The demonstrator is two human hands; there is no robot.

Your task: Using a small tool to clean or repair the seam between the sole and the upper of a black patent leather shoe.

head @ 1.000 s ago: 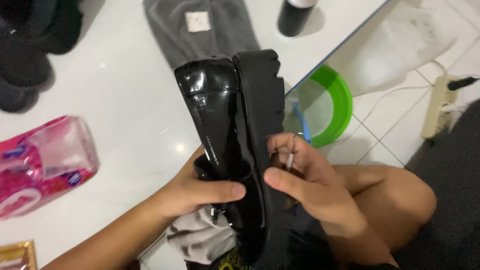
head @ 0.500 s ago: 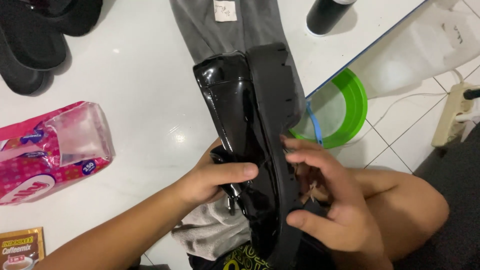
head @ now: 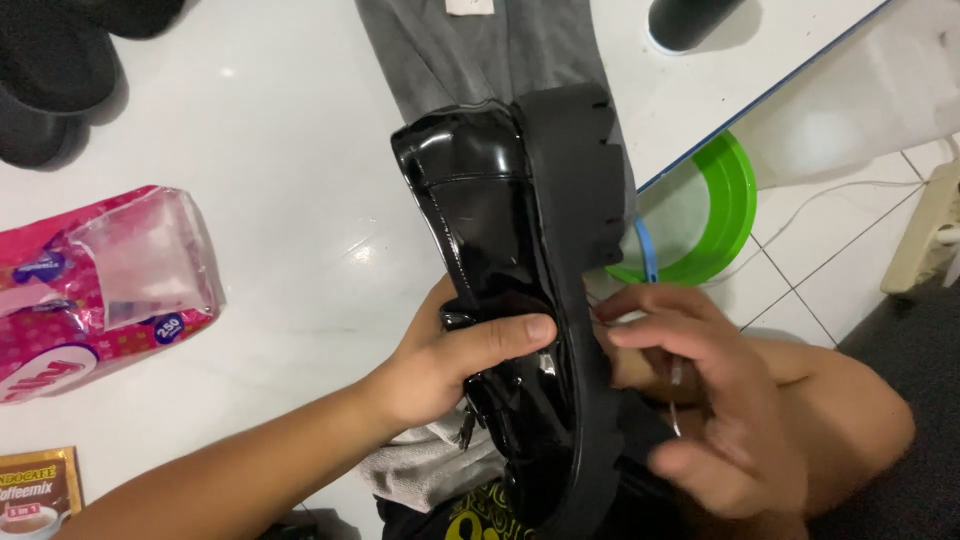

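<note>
While gripped, shoe (head: 520, 250) in left hand (head: 450, 365)

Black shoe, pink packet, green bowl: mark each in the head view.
black shoe (head: 480, 200): head view, on the glossy toe upper.
pink packet (head: 70, 320): head view, on its pink front face.
green bowl (head: 735, 190): head view, on the green rim at the right.

Left hand (head: 455, 365) curled in a grip, thumb extended; right hand (head: 715, 400) fingers loosely bent, pinching
</note>
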